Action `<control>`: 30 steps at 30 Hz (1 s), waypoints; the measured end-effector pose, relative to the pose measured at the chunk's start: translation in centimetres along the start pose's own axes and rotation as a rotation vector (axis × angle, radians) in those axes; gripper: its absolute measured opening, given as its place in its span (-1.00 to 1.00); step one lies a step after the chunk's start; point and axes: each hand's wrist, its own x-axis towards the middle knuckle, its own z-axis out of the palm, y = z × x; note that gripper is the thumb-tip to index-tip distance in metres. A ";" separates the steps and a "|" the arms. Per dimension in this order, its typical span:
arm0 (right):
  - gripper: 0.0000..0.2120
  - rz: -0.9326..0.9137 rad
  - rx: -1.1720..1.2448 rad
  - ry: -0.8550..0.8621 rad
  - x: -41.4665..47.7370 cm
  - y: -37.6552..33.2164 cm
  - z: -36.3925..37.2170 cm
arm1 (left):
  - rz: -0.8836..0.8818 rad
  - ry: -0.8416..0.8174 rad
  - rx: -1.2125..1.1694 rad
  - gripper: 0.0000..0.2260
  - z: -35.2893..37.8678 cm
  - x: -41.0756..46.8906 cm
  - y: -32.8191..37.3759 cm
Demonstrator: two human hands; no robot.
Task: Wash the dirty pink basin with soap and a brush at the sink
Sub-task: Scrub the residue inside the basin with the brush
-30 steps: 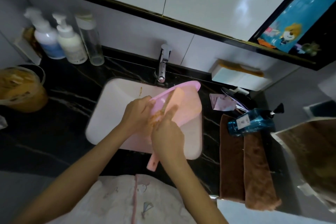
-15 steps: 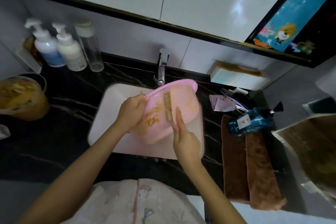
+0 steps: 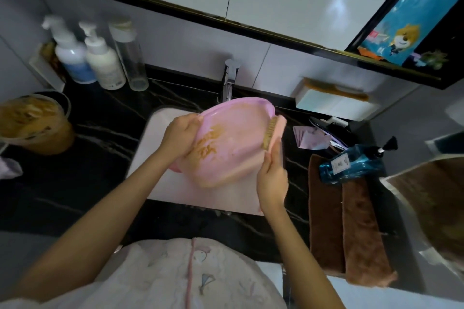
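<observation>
Pink basin (image 3: 233, 143), tilted over the sink (image 3: 148, 148), smeared orange-brown; left hand (image 3: 179, 137) grips its rim, right hand (image 3: 272, 178) clutches the brush (image 3: 272, 133), handle mostly hidden.

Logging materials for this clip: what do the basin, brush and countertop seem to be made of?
The pink basin: likely plastic, smooth and faintly glossy, with a thin moulded rim. The brush: pink back, probably plastic; tan bristles, fibre unclear. The countertop: polished black with white veins, marble or an imitation.
</observation>
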 end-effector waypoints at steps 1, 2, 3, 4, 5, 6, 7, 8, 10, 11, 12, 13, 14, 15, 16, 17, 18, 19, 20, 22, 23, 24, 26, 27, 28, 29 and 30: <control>-0.54 0.107 0.097 -0.005 -0.4 -0.3 0.5 | -0.003 0.006 0.006 -0.70 0.0 0.1 0.0; -0.52 0.085 0.126 0.014 -1.4 -0.9 1.0 | -0.008 0.013 0.015 -0.70 0.0 0.3 -0.1; -0.49 -0.047 0.084 0.038 -2.8 -1.3 1.6 | -0.012 0.016 0.021 -0.69 -0.1 0.4 -0.1; -0.47 -0.224 0.021 0.017 -4.2 -1.6 1.9 | -0.009 0.016 0.021 -0.70 -0.1 0.5 -0.2; -0.47 -0.383 -0.065 -0.017 -4.9 -1.1 2.3 | -0.004 0.009 0.017 -0.71 -0.1 0.4 -0.1; -0.48 -0.511 -0.161 -0.039 -4.6 -0.2 2.6 | 0.002 0.000 0.014 -0.71 -0.1 0.4 -0.1; -0.50 -0.579 -0.232 -0.038 -3.2 0.5 2.4 | 0.002 -0.007 0.012 -0.72 -0.2 0.4 -0.1; -0.51 -0.542 -0.242 -0.016 -2.0 0.8 1.9 | -0.003 -0.012 0.009 -0.72 -0.2 0.4 -0.1; -0.54 -0.264 -0.103 0.076 0.4 1.5 1.4 | -0.011 -0.005 0.007 -0.72 -0.3 0.4 0.0; -0.57 -0.062 0.051 0.070 0.8 1.5 1.5 | -0.011 0.003 0.009 -0.72 -0.2 0.4 -0.1; -0.59 0.126 0.227 0.004 0.8 1.6 1.9 | -0.009 0.008 0.007 -0.72 -0.2 0.4 -0.2; -0.61 0.247 0.350 -0.043 0.6 1.6 2.4 | -0.005 0.012 0.004 -0.72 -0.1 0.4 -0.2; -0.61 0.315 0.393 -0.070 0.2 1.5 2.6 | -0.005 0.012 -0.002 -0.70 -0.1 0.4 -0.2; -0.61 0.362 0.421 -0.089 -0.4 1.3 2.6 | -0.007 0.014 -0.004 -0.68 -0.1 0.3 -0.2; -0.62 0.367 0.432 -0.105 -0.9 0.9 2.3 | -0.008 0.022 -0.006 -0.67 -0.2 0.3 -0.2; -0.65 0.321 0.438 -0.120 -1.3 0.2 1.7 | -0.010 0.022 -0.004 -0.67 -0.3 0.2 -0.1; -0.65 0.241 0.424 -0.120 -1.8 -0.2 1.1 | -0.007 0.012 -0.001 -0.67 -0.1 0.0 -0.2; -0.65 0.144 0.385 -0.117 -1.8 -1.2 0.4 | 0.004 0.007 0.004 -0.67 0.0 -0.4 -0.2; -0.59 0.045 0.311 -0.125 -1.7 -1.9 -0.1 | 0.008 0.001 0.002 -0.67 0.3 -0.8 -0.1; -0.51 -0.071 0.150 -0.116 -1.2 -2.4 0.1 | 0.003 0.007 0.006 -0.67 0.2 -1.1 0.0; -0.51 -0.049 0.112 -0.089 -0.5 -2.0 0.4 | -0.005 0.013 0.009 -0.66 0.1 -0.9 0.1; -0.53 0.030 0.148 -0.079 0.2 -1.2 0.5 | -0.015 0.014 0.010 -0.66 0.1 -0.7 0.1; -0.60 0.263 0.246 -0.137 1.7 0.1 0.0 | -0.028 0.016 0.013 -0.66 0.0 -0.4 0.1; -0.61 0.329 0.222 -0.188 1.9 0.4 -0.4 | -0.030 0.019 0.015 -0.66 0.0 -0.4 0.1; -0.61 0.347 0.184 -0.222 1.5 0.2 -0.9 | -0.029 0.020 0.016 -0.66 0.1 -0.6 -0.1; -0.61 0.288 0.155 -0.214 1.0 -0.3 -1.3 | -0.020 0.025 0.021 -0.66 0.0 -0.6 0.1; -0.59 0.188 0.128 -0.204 0.0 -1.2 -1.8 | -0.019 0.024 0.025 -0.67 0.0 -0.7 0.2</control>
